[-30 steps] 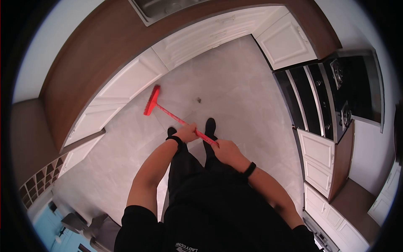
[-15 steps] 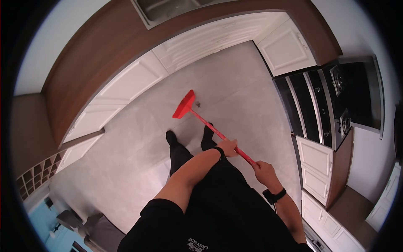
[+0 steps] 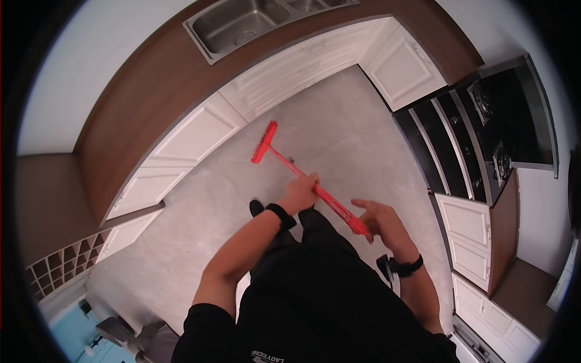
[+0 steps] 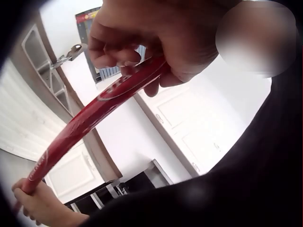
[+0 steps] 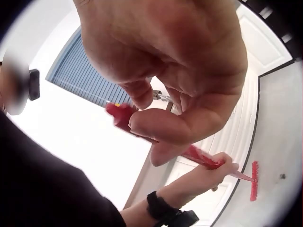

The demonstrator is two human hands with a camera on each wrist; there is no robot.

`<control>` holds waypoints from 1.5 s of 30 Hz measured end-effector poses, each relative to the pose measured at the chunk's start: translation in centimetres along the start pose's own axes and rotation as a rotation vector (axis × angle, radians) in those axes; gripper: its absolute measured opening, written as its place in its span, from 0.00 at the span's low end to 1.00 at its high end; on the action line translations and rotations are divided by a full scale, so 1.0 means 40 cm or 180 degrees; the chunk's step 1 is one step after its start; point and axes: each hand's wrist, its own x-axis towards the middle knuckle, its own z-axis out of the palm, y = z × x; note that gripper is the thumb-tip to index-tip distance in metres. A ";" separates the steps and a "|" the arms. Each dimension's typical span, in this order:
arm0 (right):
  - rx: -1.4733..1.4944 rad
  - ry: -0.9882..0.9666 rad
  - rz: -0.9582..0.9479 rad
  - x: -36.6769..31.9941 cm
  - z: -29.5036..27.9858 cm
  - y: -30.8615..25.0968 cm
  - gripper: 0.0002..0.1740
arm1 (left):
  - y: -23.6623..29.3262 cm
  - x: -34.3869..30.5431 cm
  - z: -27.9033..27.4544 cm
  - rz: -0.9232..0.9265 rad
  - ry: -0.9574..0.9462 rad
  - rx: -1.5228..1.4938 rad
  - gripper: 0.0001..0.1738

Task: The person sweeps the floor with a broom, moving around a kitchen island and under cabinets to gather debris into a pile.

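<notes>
In the head view a red broom [image 3: 330,202] slants across, its bristled head [image 3: 264,143] out at the floor in front. My left hand [image 3: 299,193] grips the handle partway along. At the handle's upper end, my right hand [image 3: 382,219] has its index finger extended and its other fingers loosely around the end. In the right wrist view the handle tip [image 5: 119,113] pokes out past the curled fingers, and my left hand [image 5: 213,171] holds lower down. A small dark clump [image 3: 291,160] lies on the floor by the handle. The left wrist view shows two hands on the handle.
White cupboards [image 3: 196,130] under a brown worktop [image 3: 139,91] with a steel sink [image 3: 239,27] run along the front and left. Black oven fronts [image 3: 445,142] and a gas hob [image 3: 508,109] stand at the right. A dark chair [image 3: 154,345] is at lower left.
The broom head swept from the left cupboards rightward towards the clump, then stayed nearby, its bristles now showing to the left. My right hand's grip has loosened, with its index finger now extended.
</notes>
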 end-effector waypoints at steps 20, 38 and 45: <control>-0.2640 -0.0062 -0.2050 0.409 0.081 0.235 0.19 | 0.309 -0.228 -0.358 0.1063 0.1201 -0.0750 0.12; -0.3968 0.0584 -0.1749 0.871 0.325 0.485 0.11 | -0.105 -0.307 -0.427 0.0099 0.0942 -0.2305 0.14; -0.3472 0.0635 -0.1892 0.937 0.480 0.536 0.12 | -0.213 -0.310 -0.535 0.0477 0.0755 -0.1676 0.15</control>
